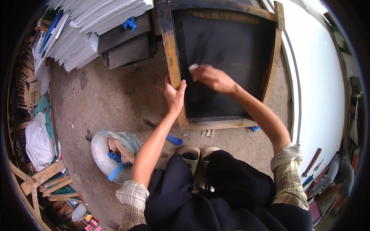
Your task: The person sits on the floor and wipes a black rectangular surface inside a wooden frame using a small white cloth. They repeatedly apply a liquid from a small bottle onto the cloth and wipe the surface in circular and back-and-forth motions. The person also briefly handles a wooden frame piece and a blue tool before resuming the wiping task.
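Note:
A large wooden frame [172, 57] with a dark panel [227, 88] stretched inside it stands tilted in front of me; it looks like a printing screen. My left hand [175, 96] is closed round the frame's left rail, thumb on top. Over the left half of the panel, my right hand [214, 79] pinches a small white wad [193, 67], perhaps cloth or paper. The wad is at the dark surface or just above it; I cannot tell which. Faint pale marks show on the panel, right of that hand.
A whitish bucket [101, 154] with rags inside stands left of my legs. Stacked white sheets [96, 17] and dark boxes [129, 50] lie far left. A long white table [320, 77] runs along the right, with a hammer-like tool [312, 161] on it. Wood scraps [58, 184] fill the lower left.

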The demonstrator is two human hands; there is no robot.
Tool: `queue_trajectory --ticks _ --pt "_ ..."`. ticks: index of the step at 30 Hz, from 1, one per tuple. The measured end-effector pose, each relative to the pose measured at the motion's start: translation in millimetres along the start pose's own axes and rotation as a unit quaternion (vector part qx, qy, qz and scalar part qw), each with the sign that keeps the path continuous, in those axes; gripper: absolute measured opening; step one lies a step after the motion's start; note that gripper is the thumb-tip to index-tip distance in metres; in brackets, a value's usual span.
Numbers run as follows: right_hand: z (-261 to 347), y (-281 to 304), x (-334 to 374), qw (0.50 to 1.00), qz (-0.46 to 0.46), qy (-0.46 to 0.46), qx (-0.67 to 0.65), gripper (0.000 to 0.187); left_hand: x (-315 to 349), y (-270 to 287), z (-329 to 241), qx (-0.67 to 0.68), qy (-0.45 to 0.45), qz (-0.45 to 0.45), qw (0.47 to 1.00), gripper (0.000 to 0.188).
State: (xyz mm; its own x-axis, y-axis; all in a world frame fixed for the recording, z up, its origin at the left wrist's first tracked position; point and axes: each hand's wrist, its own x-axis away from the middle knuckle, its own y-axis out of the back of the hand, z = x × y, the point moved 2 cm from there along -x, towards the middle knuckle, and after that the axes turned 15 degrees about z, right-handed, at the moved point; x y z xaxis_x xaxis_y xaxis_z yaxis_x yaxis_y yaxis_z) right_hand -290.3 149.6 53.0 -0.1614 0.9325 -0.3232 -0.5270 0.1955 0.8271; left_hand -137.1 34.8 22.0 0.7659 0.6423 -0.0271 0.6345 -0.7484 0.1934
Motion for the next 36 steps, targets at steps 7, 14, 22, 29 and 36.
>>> queue_trajectory --ticks 7,14,22,29,36 --pt "-43 61 -32 0.944 -0.043 -0.114 0.307 0.049 3 1 2 -0.003 0.023 -0.013 1.0 0.034" --pt "-56 76 -9 0.892 -0.044 -0.168 0.417 0.051 1 -1 -6 -0.02 0.011 -0.013 1.0 0.034" --pt "-23 18 33 0.968 0.126 0.068 0.209 0.054 0 0 -5 -0.041 -0.008 -0.015 0.999 0.034" --pt "-13 6 53 0.993 0.075 -0.086 0.023 0.053 0 1 -6 -0.04 0.001 -0.002 0.999 0.033" --pt "-7 21 66 0.93 -0.068 -0.276 0.232 0.047 1 -1 -2 -0.05 -0.001 0.001 0.999 0.039"
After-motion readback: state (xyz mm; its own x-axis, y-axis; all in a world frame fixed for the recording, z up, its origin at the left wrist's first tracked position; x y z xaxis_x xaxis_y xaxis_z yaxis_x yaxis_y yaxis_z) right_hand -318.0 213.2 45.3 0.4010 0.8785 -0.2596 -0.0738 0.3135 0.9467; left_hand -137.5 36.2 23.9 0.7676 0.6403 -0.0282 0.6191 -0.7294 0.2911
